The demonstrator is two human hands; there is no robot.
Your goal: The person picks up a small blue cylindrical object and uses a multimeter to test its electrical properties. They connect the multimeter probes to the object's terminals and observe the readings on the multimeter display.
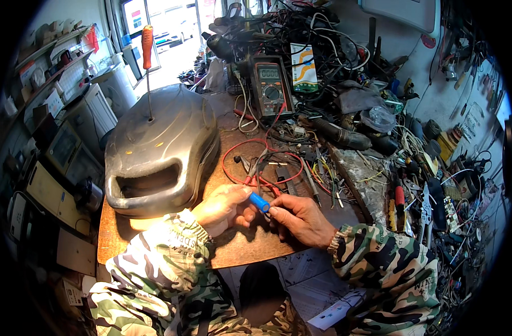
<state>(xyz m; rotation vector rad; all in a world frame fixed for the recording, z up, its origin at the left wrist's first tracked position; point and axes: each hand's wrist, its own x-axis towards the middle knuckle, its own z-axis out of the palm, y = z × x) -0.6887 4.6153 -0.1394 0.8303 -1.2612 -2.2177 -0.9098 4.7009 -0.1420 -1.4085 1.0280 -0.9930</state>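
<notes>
A small blue cylinder [259, 202], looking like a battery cell or capacitor, is held over the front of the wooden bench [233, 255]. My left hand [225, 208] grips its far end between thumb and fingers. At its near end, my right hand [302, 219] is closed in a pinch with the fingertips against the cylinder's rim. Whatever lies between those right fingertips is too small to make out. Just beyond both hands, red and black test leads [225, 159] lie coiled, running toward a multimeter [271, 87] with a lit display.
At left on the bench stands a large dark plastic housing [161, 140] with a handle opening. An orange-handled screwdriver [148, 47] sticks upright from its top. Tangled cables [323, 28] heap up behind the multimeter. Pliers [426, 210] and assorted tools and parts crowd the right side.
</notes>
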